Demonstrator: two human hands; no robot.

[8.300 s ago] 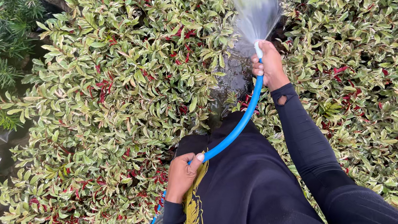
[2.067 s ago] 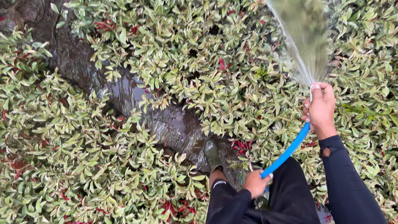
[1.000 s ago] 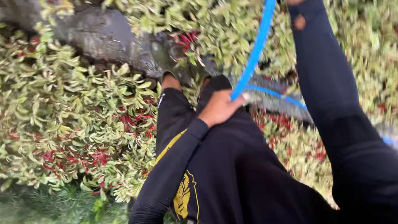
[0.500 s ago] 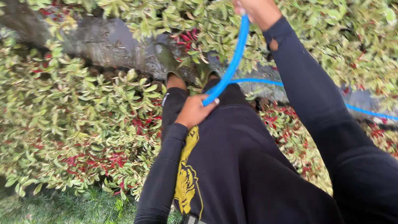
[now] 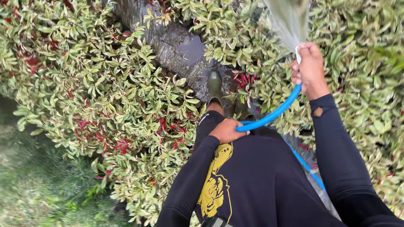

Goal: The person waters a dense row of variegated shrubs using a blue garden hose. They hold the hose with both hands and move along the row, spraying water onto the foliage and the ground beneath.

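Head view, looking down. A blue hose (image 5: 271, 114) is held in both hands over a bed of variegated green-and-cream shrubs (image 5: 106, 89) with red leaf tips. The right hand (image 5: 309, 68) is raised ahead of the body, its fingers (image 5: 295, 72) closed around the hose end; a fan of water spray (image 5: 285, 5) is thrown upward in the picture from the top of the fist onto the foliage. The left hand (image 5: 227, 130) is kept close to the waist, its fingers wrapped over the hose lower down, so that a short curved span of hose is carried between the two hands. The rest of the hose is seen trailing down past the right hip. A green rubber boot (image 5: 214, 87) is planted on a wet, dark stone edging (image 5: 173, 45) that runs diagonally between the shrubs. Grass (image 5: 23, 202) is shown at lower left. A black long-sleeved top with a yellow print is worn.

Risks, as judged from this arrangement: a slip may be caused by the wet edging under the boot. The trailing hose beside the leg could be caught by a foot or snagged in the shrubs, and the end jerked off aim. If the grip at the outlet is loosened, the spray could be lost or turned onto the clothing
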